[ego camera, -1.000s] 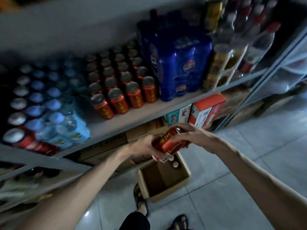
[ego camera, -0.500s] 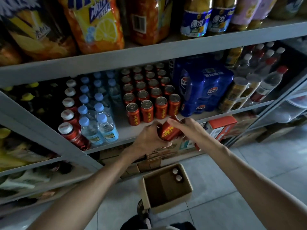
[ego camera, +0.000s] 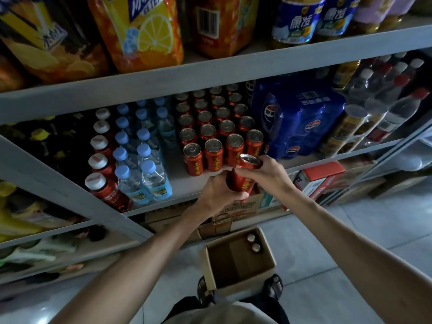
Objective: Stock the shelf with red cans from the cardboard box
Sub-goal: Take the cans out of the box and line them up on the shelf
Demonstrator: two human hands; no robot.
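- Two hands meeting just in front of the shelf (ego camera: 182, 185) edge.
- With right hand (ego camera: 268, 176), gripping a tilted red can (ego camera: 250, 161) near its silver top.
- With left hand (ego camera: 219, 192), fingers curled round red metal just below; cannot tell if same can or a second one.
- Just behind, upright rows of red cans (ego camera: 214, 136), between water bottles (ego camera: 149, 174) and blue Pepsi pack (ego camera: 299, 122).
- Below, on floor, open cardboard box (ego camera: 233, 260), two can tops (ego camera: 253, 243) in far corner.
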